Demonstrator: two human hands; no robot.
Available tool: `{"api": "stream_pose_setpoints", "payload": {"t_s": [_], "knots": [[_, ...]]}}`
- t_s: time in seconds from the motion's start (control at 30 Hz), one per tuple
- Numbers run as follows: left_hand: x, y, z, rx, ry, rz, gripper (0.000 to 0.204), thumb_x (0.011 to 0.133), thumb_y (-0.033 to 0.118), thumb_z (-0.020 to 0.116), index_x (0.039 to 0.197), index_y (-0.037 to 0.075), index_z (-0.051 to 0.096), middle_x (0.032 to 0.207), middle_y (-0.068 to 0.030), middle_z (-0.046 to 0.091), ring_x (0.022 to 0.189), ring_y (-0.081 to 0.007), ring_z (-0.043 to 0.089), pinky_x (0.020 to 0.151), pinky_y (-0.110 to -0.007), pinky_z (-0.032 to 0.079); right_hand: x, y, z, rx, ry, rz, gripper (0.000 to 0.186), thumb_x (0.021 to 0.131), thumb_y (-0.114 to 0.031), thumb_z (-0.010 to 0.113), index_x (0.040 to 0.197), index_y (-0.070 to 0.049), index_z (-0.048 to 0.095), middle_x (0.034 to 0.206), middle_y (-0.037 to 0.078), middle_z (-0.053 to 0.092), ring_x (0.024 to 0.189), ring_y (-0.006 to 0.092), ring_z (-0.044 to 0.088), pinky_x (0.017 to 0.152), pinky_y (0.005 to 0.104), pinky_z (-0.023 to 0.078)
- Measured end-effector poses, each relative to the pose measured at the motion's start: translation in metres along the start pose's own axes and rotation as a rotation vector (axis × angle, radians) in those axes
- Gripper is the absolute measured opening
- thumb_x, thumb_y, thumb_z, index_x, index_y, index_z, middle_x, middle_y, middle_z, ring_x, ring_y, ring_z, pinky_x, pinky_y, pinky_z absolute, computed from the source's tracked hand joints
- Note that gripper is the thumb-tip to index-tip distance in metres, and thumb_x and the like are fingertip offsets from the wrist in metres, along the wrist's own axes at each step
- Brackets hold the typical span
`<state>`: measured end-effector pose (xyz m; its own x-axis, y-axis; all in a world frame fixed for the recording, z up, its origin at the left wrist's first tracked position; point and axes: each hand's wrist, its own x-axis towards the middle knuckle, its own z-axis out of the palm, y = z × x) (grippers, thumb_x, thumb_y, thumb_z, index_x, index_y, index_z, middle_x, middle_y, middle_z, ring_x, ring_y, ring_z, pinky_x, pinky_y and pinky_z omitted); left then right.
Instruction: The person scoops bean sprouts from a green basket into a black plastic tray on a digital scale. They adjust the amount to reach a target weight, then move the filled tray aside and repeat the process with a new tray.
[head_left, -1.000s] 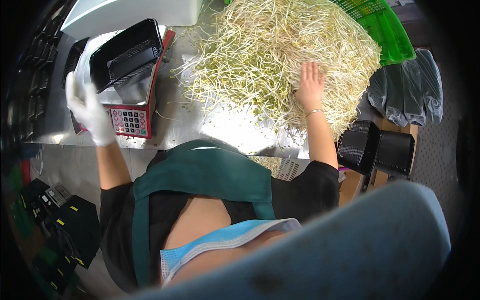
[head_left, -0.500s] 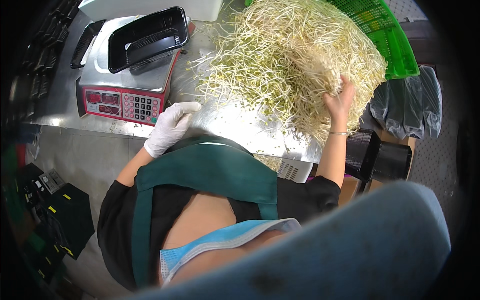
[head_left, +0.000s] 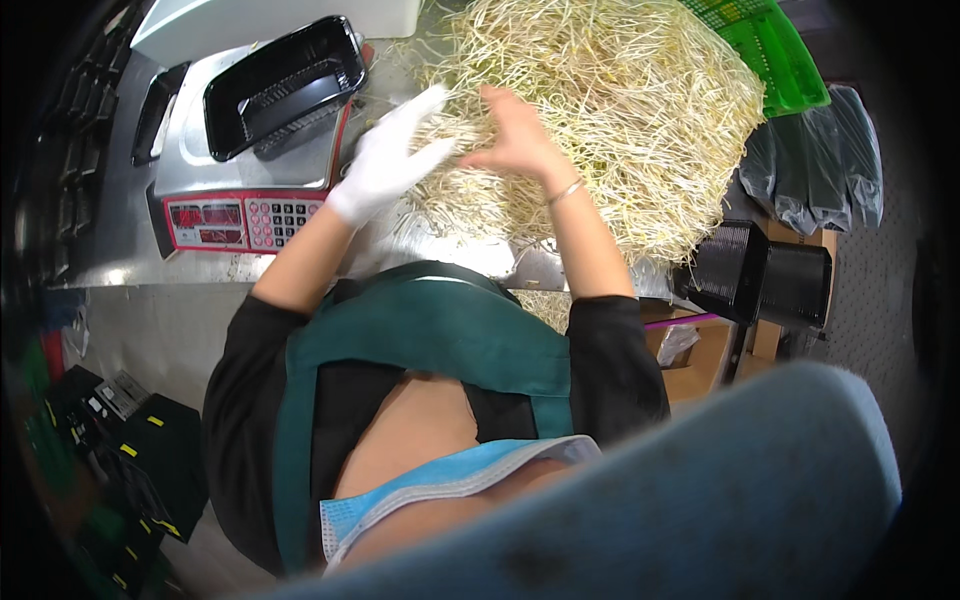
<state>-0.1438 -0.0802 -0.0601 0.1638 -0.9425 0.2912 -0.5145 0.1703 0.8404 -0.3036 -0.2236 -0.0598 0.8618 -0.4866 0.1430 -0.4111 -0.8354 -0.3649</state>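
A large heap of bean sprouts covers the right part of the steel table. At its left edge my left hand, in a white glove, is open, with the fingers stretched and the thumb apart. Facing it, my bare right hand is open too, fingers and thumb spread over the sprouts. A loose bunch of sprouts lies between and just below the two hands. Left of my gloved hand stands a red and silver scale, and a black plastic tray sits tilted on its plate.
Another black tray lies left of the scale. A white box stands behind it. The green basket is at the far right. Nearer are stacked black trays and trays wrapped in clear plastic.
My right hand has moved left from the heap's right side to its left edge. My left hand has moved up and right from the table's front edge, and its fingers have opened.
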Motion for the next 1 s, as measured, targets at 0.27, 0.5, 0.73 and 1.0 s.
{"api": "stream_pose_setpoints", "payload": {"t_s": [0.27,0.5,0.73,1.0], "knots": [[-0.022,-0.043,0.035,0.450,-0.503,0.087,0.136,0.040,0.049,0.082,0.142,0.000,0.006,0.142,-0.0335,0.012,0.133,-0.0443,0.017,0.109,-0.046,0.015,-0.093,-0.005,0.029,-0.212,-0.230,0.030,0.119,0.051,-0.059,0.077,0.137,0.003,0.024,0.140,0.027,0.027,0.132,0.0378,0.026,0.107,0.0449,0.024],[0.005,-0.060,0.048,0.721,-0.402,-0.143,0.095,0.066,0.033,0.070,0.140,0.002,0.020,0.126,-0.0224,0.043,0.114,-0.0329,0.044,0.107,-0.043,0.021,-0.058,0.018,0.019,-0.177,-0.200,0.208,0.078,0.060,-0.017,0.072,0.128,0.000,0.038,0.108,0.022,0.057,0.106,0.0343,0.054,0.095,0.0423,0.039],[-0.007,-0.027,0.054,-0.518,0.002,-0.054,0.074,0.080,0.016,0.065,0.140,0.002,0.024,0.132,-0.0163,0.044,0.119,-0.0220,0.045,0.102,-0.030,0.034,-0.052,0.015,0.027,0.603,0.413,0.305,0.075,0.060,-0.017,0.075,0.126,-0.002,0.043,0.110,0.019,0.058,0.102,0.0304,0.057,0.089,0.0351,0.046],[-0.018,-0.007,0.024,0.400,-0.353,-0.213,0.058,0.086,0.011,0.036,0.143,0.016,0.022,0.116,-0.0226,0.052,0.092,-0.0361,0.059,0.081,-0.039,0.047,-0.066,0.032,-0.037,-0.342,-0.026,-0.043,0.051,0.062,0.000,0.060,0.113,-0.002,0.054,0.085,0.013,0.059,0.079,0.0304,0.060,0.070,0.0369,0.050]]}}
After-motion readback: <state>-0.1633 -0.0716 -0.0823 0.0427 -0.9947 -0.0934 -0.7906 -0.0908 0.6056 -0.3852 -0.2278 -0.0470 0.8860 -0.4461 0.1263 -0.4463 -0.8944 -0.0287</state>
